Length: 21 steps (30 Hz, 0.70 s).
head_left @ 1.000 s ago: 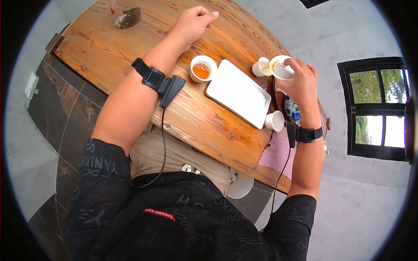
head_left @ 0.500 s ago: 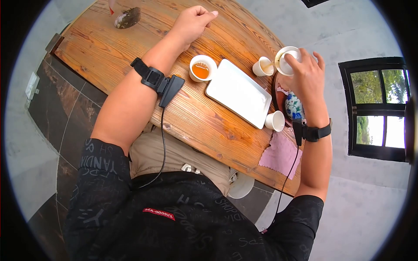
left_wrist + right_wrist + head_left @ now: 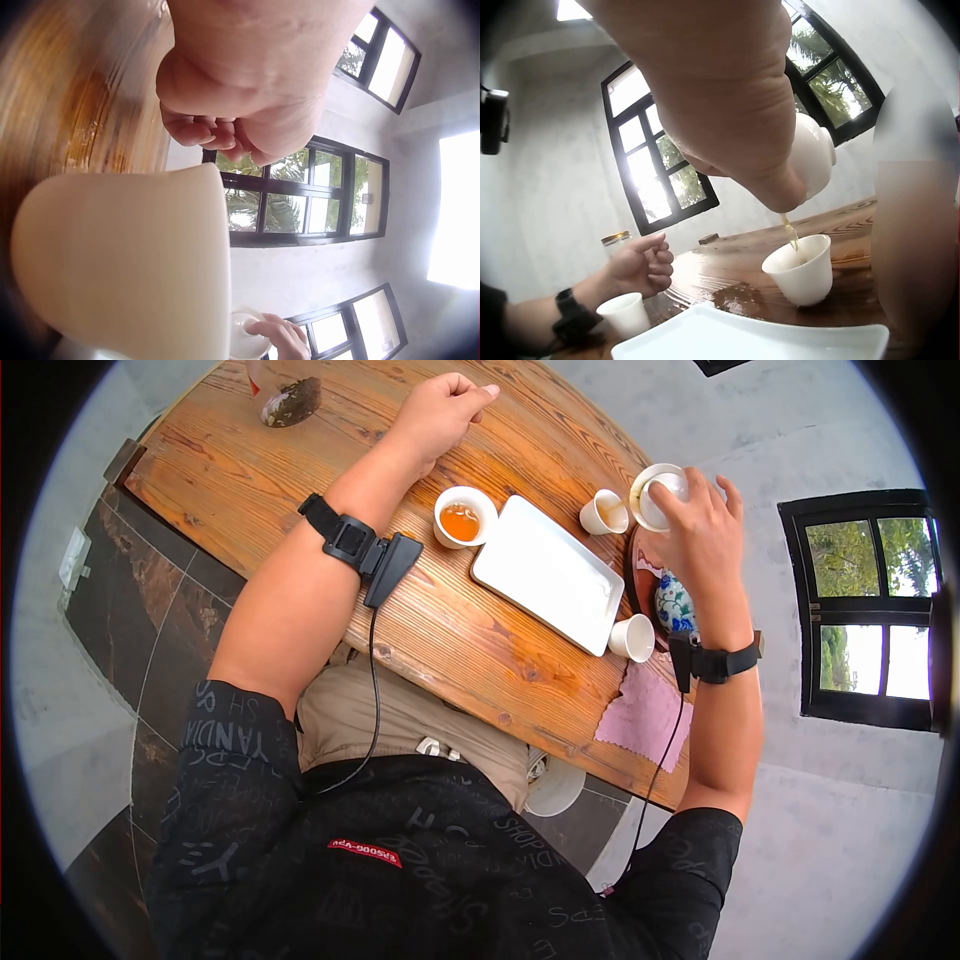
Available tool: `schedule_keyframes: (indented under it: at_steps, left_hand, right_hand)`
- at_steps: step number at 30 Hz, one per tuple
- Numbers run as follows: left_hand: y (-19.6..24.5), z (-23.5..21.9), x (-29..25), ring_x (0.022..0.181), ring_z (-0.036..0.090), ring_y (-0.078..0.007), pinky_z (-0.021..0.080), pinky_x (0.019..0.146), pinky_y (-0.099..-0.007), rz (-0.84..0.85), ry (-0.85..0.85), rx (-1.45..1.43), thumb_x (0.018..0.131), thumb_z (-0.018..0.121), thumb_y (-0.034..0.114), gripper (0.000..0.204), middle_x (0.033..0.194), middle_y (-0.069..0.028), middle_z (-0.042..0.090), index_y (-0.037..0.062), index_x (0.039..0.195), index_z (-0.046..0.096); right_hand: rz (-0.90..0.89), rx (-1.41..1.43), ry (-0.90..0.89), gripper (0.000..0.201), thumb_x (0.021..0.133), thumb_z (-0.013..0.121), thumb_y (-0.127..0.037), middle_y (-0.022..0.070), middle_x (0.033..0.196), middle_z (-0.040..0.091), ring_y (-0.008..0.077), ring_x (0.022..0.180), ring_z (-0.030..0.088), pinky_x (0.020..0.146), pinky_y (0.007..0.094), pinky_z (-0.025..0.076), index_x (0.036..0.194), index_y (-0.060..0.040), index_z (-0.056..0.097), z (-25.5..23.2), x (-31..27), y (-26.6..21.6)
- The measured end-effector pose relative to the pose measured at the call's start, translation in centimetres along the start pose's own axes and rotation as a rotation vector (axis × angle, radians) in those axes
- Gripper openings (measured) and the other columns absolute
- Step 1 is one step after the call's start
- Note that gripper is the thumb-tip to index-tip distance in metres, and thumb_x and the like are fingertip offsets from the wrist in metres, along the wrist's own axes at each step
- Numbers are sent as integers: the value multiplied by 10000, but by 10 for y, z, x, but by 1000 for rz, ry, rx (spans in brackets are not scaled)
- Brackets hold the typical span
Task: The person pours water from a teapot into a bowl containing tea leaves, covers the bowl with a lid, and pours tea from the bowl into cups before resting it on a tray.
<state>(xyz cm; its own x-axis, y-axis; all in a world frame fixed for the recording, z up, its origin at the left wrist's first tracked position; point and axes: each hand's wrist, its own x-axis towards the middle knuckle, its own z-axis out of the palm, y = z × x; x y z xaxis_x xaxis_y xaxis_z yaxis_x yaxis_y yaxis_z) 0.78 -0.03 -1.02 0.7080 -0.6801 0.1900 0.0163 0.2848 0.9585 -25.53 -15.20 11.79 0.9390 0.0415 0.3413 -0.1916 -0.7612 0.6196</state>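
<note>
In the head view my right hand point(image 3: 708, 535) grips a white lidded gaiwan point(image 3: 673, 478) by its rim and lid, at the table's right side. The gaiwan is tilted, and a thin stream of tea runs from it into a small white cup point(image 3: 598, 512). The right wrist view shows that stream reaching inside the cup, with the gaiwan point(image 3: 815, 154) above it, partly hidden by the hand. Resting on the table at the far left, my left hand point(image 3: 445, 415) has loosely curled fingers and holds nothing. A larger white cup point(image 3: 486, 512) of amber tea stands near its wrist.
A white rectangular tray point(image 3: 548, 575) lies mid-table between the cups. Another small white cup point(image 3: 632, 638) stands by its near right corner. Beside it are a blue-flowered pot point(image 3: 673, 605) on a round brown base and a pink cloth point(image 3: 645, 715) at the table edge.
My right hand has shifted right and slightly away with the gaiwan, and a tea stream now shows between it and the small cup. The left hand has stayed in place.
</note>
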Motion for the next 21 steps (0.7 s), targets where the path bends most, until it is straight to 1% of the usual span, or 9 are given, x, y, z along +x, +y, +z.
schedule_keyframes:
  at_steps: [6, 8, 9, 11, 12, 14, 17, 19, 21]
  left_hand:
    - [3, 1, -1, 545, 418, -32, 335, 473, -197, -2, -5, -6, 946, 664, 280, 262, 678, 42, 513, 108, 786, 549]
    - [2, 1, 0, 544, 418, -32, 335, 472, -197, -13, -4, -13, 946, 664, 281, 263, 678, 42, 514, 109, 784, 549]
    - [1, 1, 0, 544, 418, -32, 335, 471, -198, -7, -2, -9, 946, 664, 281, 263, 678, 42, 514, 110, 783, 549]
    - [2, 2, -1, 543, 419, -32, 334, 469, -198, -3, -6, -5, 945, 664, 281, 263, 678, 42, 515, 110, 782, 548]
    - [2, 2, -1, 540, 417, -32, 333, 469, -197, -12, -3, -14, 946, 663, 280, 262, 675, 44, 513, 110, 783, 549]
    - [0, 1, 0, 538, 416, -33, 332, 468, -196, -25, -6, -22, 947, 662, 280, 261, 673, 45, 511, 109, 784, 550]
    - [5, 0, 0, 547, 411, -36, 332, 477, -200, -49, -23, -32, 947, 661, 275, 259, 685, 45, 505, 107, 787, 546]
    - [12, 3, 1, 482, 416, -84, 339, 421, -232, -142, 26, -58, 961, 637, 242, 271, 618, 4, 500, 86, 766, 531]
    - [12, 4, 1, 481, 414, -80, 338, 421, -231, -132, 20, -68, 958, 641, 236, 268, 621, 7, 499, 91, 763, 528]
  right_hand:
    - [185, 143, -68, 386, 630, 798, -177, 111, 1019, 668, 263, 917, 657, 1026, 457, 382, 989, -200, 659, 11, -10, -12]
    - [458, 362, -88, 404, 658, 809, -230, 127, 1009, 690, 277, 910, 671, 956, 468, 447, 1025, -153, 658, 15, -15, -13]
    - [459, 362, -88, 404, 658, 809, -230, 127, 1009, 690, 277, 910, 671, 956, 468, 447, 1025, -153, 658, 16, -17, -14]
    - [843, 742, -159, 443, 700, 825, -229, 145, 1016, 707, 240, 896, 692, 815, 420, 534, 1070, -78, 634, 15, -20, -17]
    - [847, 742, -160, 443, 700, 825, -229, 145, 1016, 707, 240, 896, 692, 815, 420, 534, 1070, -78, 634, 16, -24, -16]
    - [968, 1132, -9, 484, 721, 831, -174, 149, 1020, 709, 185, 903, 683, 696, 344, 562, 1115, -16, 598, 17, -33, -13]
    - [1012, 1331, 95, 510, 721, 833, -123, 144, 988, 704, 155, 928, 655, 740, 286, 546, 1138, 12, 572, 1, -50, -10]
    - [1008, 1254, 79, 514, 711, 828, -112, 143, 1024, 696, 170, 928, 660, 789, 301, 533, 1145, -11, 570, -5, -69, -6]
    - [838, 1059, 66, 481, 710, 823, -109, 121, 1078, 685, 164, 944, 651, 816, 312, 521, 1112, -12, 577, -21, -88, -5]
